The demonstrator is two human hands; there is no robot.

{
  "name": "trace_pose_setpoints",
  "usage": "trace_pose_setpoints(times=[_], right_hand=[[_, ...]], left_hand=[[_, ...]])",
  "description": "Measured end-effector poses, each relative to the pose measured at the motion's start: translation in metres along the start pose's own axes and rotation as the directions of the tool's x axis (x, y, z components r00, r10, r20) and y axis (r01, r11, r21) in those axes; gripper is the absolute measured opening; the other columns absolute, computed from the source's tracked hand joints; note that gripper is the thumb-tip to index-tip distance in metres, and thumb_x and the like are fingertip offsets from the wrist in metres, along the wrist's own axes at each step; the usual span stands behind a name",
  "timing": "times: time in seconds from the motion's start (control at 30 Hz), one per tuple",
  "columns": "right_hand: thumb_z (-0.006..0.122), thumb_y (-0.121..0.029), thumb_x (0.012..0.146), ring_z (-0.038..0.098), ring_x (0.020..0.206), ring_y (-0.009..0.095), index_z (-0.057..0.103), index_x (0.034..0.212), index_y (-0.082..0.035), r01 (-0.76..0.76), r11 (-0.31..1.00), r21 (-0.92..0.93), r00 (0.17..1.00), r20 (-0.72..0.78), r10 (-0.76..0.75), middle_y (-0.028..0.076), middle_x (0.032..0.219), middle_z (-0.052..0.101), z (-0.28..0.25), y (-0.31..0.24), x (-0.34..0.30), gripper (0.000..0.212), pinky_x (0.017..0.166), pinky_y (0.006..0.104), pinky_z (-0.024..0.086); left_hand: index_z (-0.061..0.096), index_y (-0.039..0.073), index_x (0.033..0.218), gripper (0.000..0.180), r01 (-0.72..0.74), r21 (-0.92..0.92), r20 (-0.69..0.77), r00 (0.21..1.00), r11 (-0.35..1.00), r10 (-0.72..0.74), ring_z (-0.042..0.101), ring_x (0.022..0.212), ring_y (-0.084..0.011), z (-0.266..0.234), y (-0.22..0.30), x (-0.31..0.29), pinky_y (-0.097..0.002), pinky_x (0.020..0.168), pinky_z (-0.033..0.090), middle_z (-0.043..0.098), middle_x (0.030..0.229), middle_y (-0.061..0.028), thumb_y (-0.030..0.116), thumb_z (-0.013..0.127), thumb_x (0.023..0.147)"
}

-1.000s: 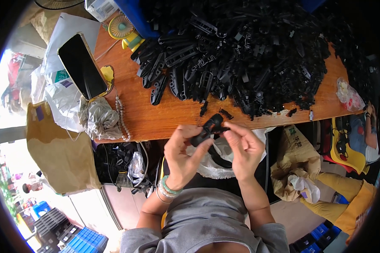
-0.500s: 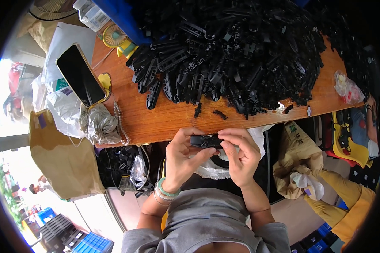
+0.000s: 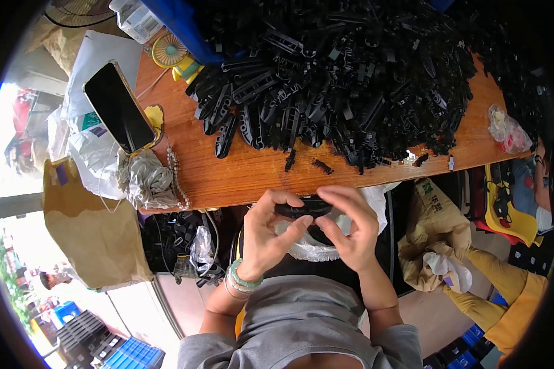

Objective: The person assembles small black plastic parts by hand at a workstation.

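Observation:
A small, long black plastic part (image 3: 303, 208) is held level between my two hands, just off the table's front edge. My left hand (image 3: 271, 229) pinches its left end between thumb and fingers; a green bead bracelet and a thin bangle circle that wrist. At the other end, my right hand (image 3: 353, 226) has its thumb underneath and its fingers over the top. The fingers partly cover the part, so its ends are hidden. Beyond my hands, a large heap of similar black plastic parts (image 3: 326, 80) covers much of the wooden table (image 3: 228, 178).
A phone (image 3: 118, 109) leans at the left beside a crumpled bag (image 3: 146, 181) and a bead string. Behind it are a small yellow fan (image 3: 169, 50) and a plastic bottle (image 3: 135, 19). A paper bag (image 3: 434, 230) and another person's yellow-clad legs (image 3: 498, 289) are at right.
The black part has turned slightly in my fingers and shows a different, more rounded side. My right fingers have lifted and shifted a little over it.

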State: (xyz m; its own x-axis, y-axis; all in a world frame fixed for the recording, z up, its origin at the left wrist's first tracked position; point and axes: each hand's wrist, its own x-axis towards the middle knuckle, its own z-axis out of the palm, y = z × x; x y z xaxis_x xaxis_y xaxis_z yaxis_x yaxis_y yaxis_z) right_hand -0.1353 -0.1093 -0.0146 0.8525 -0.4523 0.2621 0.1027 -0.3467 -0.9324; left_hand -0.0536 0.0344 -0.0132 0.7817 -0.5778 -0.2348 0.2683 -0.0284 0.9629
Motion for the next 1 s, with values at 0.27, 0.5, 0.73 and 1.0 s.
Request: trace_pose_setpoints(times=[0.27,0.5,0.73,1.0], right_hand=[[0.074,-0.001,0.072,0.055,0.073,0.015,0.067,0.103,0.000,-0.281,0.943,0.178,0.947,0.210,0.243,0.008,0.089,0.065,-0.030,0.012,-0.011,0.032,0.067,0.0254,0.045],[0.075,-0.005,0.073,0.060,0.070,0.022,0.066,0.101,0.000,-0.006,0.959,-0.284,0.996,0.080,0.030,0.009,0.085,0.061,-0.030,0.012,0.007,0.030,0.064,0.0311,0.048],[0.072,-0.003,0.076,0.057,0.077,0.025,0.063,0.099,-0.001,0.135,0.757,-0.640,0.964,-0.092,-0.250,0.007,0.088,0.056,0.011,0.039,0.021,0.025,0.062,0.0359,0.048],[0.076,0.002,0.071,0.056,0.069,0.023,0.064,0.092,-0.001,0.240,0.805,-0.542,0.914,-0.153,-0.375,0.008,0.085,0.058,0.008,0.035,0.017,0.024,0.057,0.0335,0.045]], left_hand=[[0.065,-0.002,0.100,0.022,-0.176,0.285,0.311,0.947,0.942,0.082,0.069,0.080,-0.0197,-0.001,0.019,0.007,-0.0281,0.071,0.053,0.069,0.091,-0.0124,0.005,0.071,0.080],[0.060,0.000,0.097,0.026,-0.184,0.930,-0.123,0.664,0.320,0.738,0.059,0.081,-0.0294,-0.048,0.003,0.053,-0.0368,0.068,0.048,0.060,0.087,-0.0110,0.006,0.073,0.075],[0.054,0.001,0.100,0.024,-0.155,0.775,-0.364,0.683,0.612,0.633,0.063,0.070,-0.0195,-0.068,-0.008,0.069,-0.0312,0.062,0.049,0.062,0.091,-0.0120,-0.001,0.063,0.078],[0.043,0.001,0.102,0.024,-0.189,-0.279,-0.197,0.971,0.942,0.137,0.068,0.079,-0.0247,-0.040,0.004,0.037,-0.0307,0.071,0.057,0.062,0.101,-0.0206,-0.010,0.055,0.085]])
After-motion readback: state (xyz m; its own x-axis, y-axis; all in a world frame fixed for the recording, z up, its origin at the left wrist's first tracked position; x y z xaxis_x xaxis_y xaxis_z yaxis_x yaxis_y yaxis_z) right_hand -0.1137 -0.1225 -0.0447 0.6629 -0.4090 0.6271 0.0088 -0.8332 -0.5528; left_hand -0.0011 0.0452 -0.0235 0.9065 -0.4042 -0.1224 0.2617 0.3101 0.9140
